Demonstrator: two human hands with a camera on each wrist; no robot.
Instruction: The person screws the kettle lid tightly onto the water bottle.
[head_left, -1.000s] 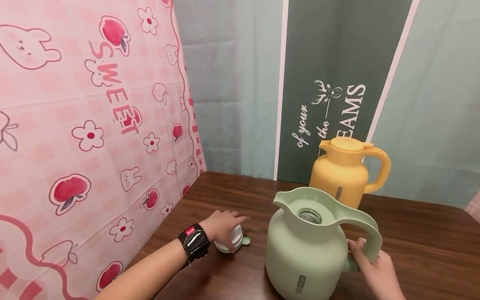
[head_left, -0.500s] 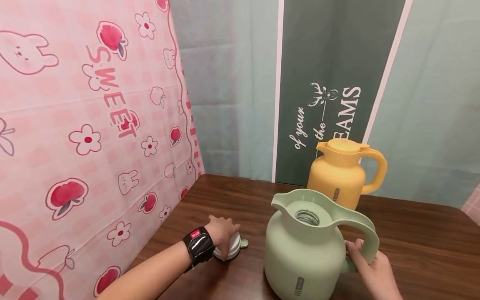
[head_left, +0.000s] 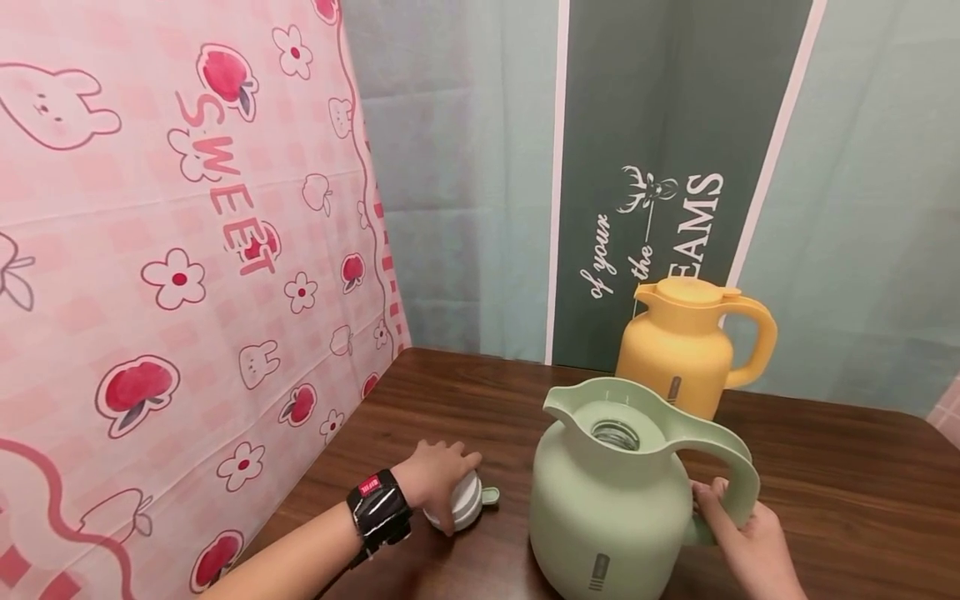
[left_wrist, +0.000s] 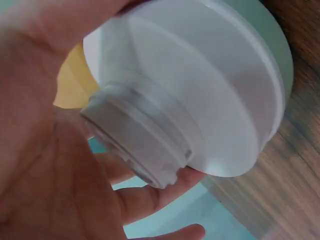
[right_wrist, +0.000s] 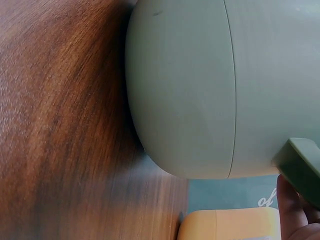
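A pale green thermos jug (head_left: 607,500) stands upright on the table, its mouth uncovered and showing a round inner opening. My right hand (head_left: 750,533) holds the lower part of its handle; in the right wrist view, fingers (right_wrist: 291,207) touch that green handle. To the left of the jug, my left hand (head_left: 438,479) grips the jug lid (head_left: 467,504) between thumb and fingers, low at the tabletop. The lid's white underside and threaded stopper (left_wrist: 140,135) face the palm in the left wrist view. Its green top faces away, and a small green tab (head_left: 490,497) sticks out rightward.
A yellow thermos jug (head_left: 675,350), lidded, stands behind the green one with its handle to the right. The dark wooden table (head_left: 420,392) meets a pink patterned cloth (head_left: 187,333) at left and a green curtain (head_left: 510,250) at the back.
My left hand and the lid have shifted slightly toward me, with the lid tilting a little in the fingers. My right hand and the green jug stay put, apart from a small camera shift.
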